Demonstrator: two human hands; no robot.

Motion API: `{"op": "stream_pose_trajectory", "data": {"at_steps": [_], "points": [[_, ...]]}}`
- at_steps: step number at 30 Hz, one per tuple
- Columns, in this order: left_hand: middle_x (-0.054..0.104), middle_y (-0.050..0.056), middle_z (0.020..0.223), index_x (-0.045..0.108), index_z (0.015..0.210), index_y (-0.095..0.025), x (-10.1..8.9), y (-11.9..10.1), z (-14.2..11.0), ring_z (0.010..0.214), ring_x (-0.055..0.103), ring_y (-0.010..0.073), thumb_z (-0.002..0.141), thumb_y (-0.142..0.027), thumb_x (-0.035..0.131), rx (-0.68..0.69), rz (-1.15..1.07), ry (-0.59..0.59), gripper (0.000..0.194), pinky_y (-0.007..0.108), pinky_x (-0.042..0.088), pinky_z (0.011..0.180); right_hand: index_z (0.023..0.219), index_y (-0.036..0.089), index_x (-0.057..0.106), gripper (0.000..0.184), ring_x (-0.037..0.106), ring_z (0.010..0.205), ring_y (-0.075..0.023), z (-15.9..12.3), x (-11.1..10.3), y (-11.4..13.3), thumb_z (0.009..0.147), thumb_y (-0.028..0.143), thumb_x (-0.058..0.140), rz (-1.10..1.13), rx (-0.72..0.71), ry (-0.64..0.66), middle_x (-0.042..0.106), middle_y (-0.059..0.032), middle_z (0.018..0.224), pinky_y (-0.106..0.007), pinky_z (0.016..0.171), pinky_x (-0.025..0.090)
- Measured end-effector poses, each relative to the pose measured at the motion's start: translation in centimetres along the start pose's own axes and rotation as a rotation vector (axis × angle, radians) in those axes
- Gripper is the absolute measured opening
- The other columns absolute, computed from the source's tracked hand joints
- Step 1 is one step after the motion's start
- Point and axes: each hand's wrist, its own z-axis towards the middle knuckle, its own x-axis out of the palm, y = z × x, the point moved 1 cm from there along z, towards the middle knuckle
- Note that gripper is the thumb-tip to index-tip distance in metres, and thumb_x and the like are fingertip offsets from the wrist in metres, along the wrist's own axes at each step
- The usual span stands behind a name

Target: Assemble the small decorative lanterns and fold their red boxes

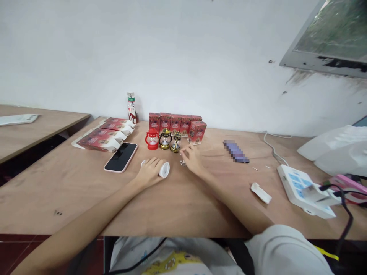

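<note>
My left hand [150, 170] lies on the wooden table [86, 198], closed around a small white cylinder [164, 169] lying on its side. My right hand [192, 158] rests just to its right, fingertips on or at a tiny shiny part [182, 163]; whether it is pinched I cannot tell. Right behind my hands stand three miniature lanterns: a red one [151, 139], a black-and-gold one [165, 139] and a smaller gold one [176, 142]. A row of small red boxes [172, 123] lines the wall, with one more red box [197, 132] in front.
A phone in a pink case [120, 157] lies left of my left hand. Flat red-and-white cartons [104, 136] and a bottle [132, 107] sit at the back left. On the right are a white power strip [305, 190], cables, a small white piece [260, 192] and a white bag [338, 149].
</note>
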Motion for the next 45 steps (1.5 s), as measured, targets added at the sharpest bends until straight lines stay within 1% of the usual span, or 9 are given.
{"op": "stream_pose_trajectory", "data": {"at_steps": [4, 8, 12, 16, 19, 24, 30, 38, 45], "points": [[0.065, 0.008, 0.085, 0.053, 0.102, -0.015, -0.1, 0.1, 0.0, 0.082, 0.06, 0.0237, 0.077, -0.027, 0.059, -0.005, -0.016, -0.056, 0.028, 0.032, 0.043, 0.067, 0.081, 0.022, 0.065, 0.014, 0.057, 0.088, -0.0182, -3.1, -0.5, 3.8, 0.087, 0.024, 0.052, 0.267, -0.121, -0.003, 0.059, -0.0051, 0.09, -0.035, 0.083, 0.045], [0.065, 0.007, 0.082, 0.054, 0.101, -0.016, -0.1, 0.2, -0.1, 0.079, 0.06, 0.0224, 0.082, -0.03, 0.056, 0.0, -0.037, -0.086, 0.024, 0.031, 0.043, 0.065, 0.082, 0.022, 0.066, 0.013, 0.059, 0.085, -0.0163, -4.8, -0.2, 5.7, 0.087, 0.025, 0.055, 0.388, -0.065, 0.041, 0.059, -0.0041, 0.088, -0.032, 0.081, 0.047], [0.065, 0.007, 0.083, 0.055, 0.1, -0.016, 0.0, 0.2, -0.1, 0.079, 0.06, 0.0217, 0.085, -0.032, 0.053, 0.009, -0.031, -0.075, 0.022, 0.031, 0.043, 0.065, 0.08, 0.023, 0.068, 0.014, 0.06, 0.085, -0.0157, -4.9, 0.2, 5.7, 0.086, 0.027, 0.056, 0.47, 0.046, 0.056, 0.06, -0.003, 0.087, -0.031, 0.08, 0.048], [0.064, 0.007, 0.078, 0.056, 0.101, -0.015, 0.0, 0.1, -0.1, 0.075, 0.06, 0.021, 0.086, -0.031, 0.05, 0.035, -0.005, -0.089, 0.023, 0.03, 0.042, 0.064, 0.08, 0.023, 0.069, 0.015, 0.059, 0.085, -0.0159, -4.9, 0.4, 5.6, 0.086, 0.029, 0.057, 0.52, 0.099, 0.046, 0.059, -0.0032, 0.086, -0.031, 0.078, 0.048], [0.066, 0.007, 0.08, 0.057, 0.101, -0.015, 0.0, 0.1, -0.2, 0.075, 0.06, 0.0207, 0.086, -0.03, 0.049, 0.063, 0.006, -0.111, 0.022, 0.031, 0.042, 0.064, 0.079, 0.022, 0.069, 0.016, 0.058, 0.084, -0.0159, -4.9, 0.4, 5.6, 0.086, 0.031, 0.057, 0.564, 0.107, 0.053, 0.059, -0.0034, 0.086, -0.03, 0.077, 0.048], [0.068, 0.008, 0.084, 0.058, 0.103, -0.016, -0.1, 0.1, -0.3, 0.078, 0.061, 0.0204, 0.088, -0.029, 0.046, 0.11, 0.034, -0.088, 0.023, 0.031, 0.042, 0.065, 0.078, 0.022, 0.066, 0.019, 0.058, 0.084, -0.0155, -4.9, 0.4, 5.5, 0.088, 0.034, 0.055, 0.583, 0.105, 0.113, 0.059, -0.0034, 0.087, -0.029, 0.074, 0.048], [0.068, 0.007, 0.079, 0.06, 0.105, -0.015, 0.0, 0.1, -0.4, 0.076, 0.061, 0.02, 0.089, -0.029, 0.046, 0.164, 0.058, -0.107, 0.025, 0.031, 0.041, 0.062, 0.078, 0.022, 0.063, 0.016, 0.057, 0.088, -0.0163, -4.9, 0.3, 5.4, 0.088, 0.032, 0.055, 0.549, 0.068, 0.15, 0.057, -0.0038, 0.089, -0.031, 0.08, 0.048], [0.069, 0.007, 0.078, 0.061, 0.106, -0.014, 0.2, 0.1, -0.4, 0.074, 0.061, 0.0198, 0.088, -0.03, 0.047, 0.179, 0.081, -0.145, 0.027, 0.031, 0.041, 0.062, 0.078, 0.021, 0.061, 0.006, 0.057, 0.08, -0.0143, -5.2, 0.6, 5.9, 0.083, 0.023, 0.06, 0.574, 0.096, 0.13, 0.056, -0.0026, 0.089, -0.03, 0.078, 0.049], [0.07, 0.008, 0.081, 0.06, 0.109, -0.015, 0.1, 0.0, -0.1, 0.075, 0.062, 0.0196, 0.089, -0.031, 0.048, 0.146, 0.059, -0.119, 0.028, 0.03, 0.041, 0.063, 0.075, 0.021, 0.062, 0.007, 0.056, 0.079, -0.0141, -5.3, 0.7, 6.1, 0.081, 0.023, 0.063, 0.542, 0.157, 0.035, 0.055, -0.0016, 0.087, -0.029, 0.076, 0.049]]}}
